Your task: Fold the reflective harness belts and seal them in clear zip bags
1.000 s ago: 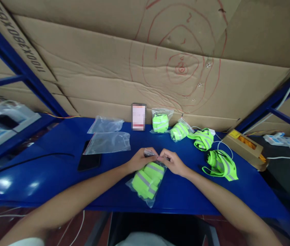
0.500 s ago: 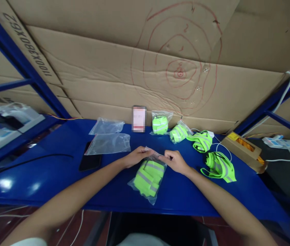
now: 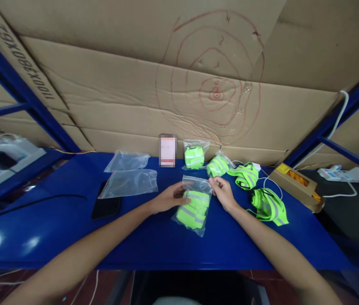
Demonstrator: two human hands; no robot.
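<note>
A clear plastic bag with a folded neon-green reflective band [image 3: 194, 207] lies on the blue table [image 3: 71, 237], its top edge raised. My left hand [image 3: 168, 198] grips the bag's left side, fingers curled on the plastic. My right hand [image 3: 222, 190] pinches the bag's upper right corner. Both hands sit at the table's middle.
Two more bagged green bands [image 3: 194, 155] [image 3: 218, 164] stand at the back by the cardboard wall. Two loose green bands [image 3: 245, 175] [image 3: 267, 205] lie to the right. Two empty clear bags [image 3: 129, 182] and a black phone [image 3: 106, 206] lie left. A cardboard box [image 3: 295, 186] and white cables sit far right.
The bag has moved away from me and a little to the right, its top edge lifted. My right hand rose to its upper corner; my left hand slid down its left side.
</note>
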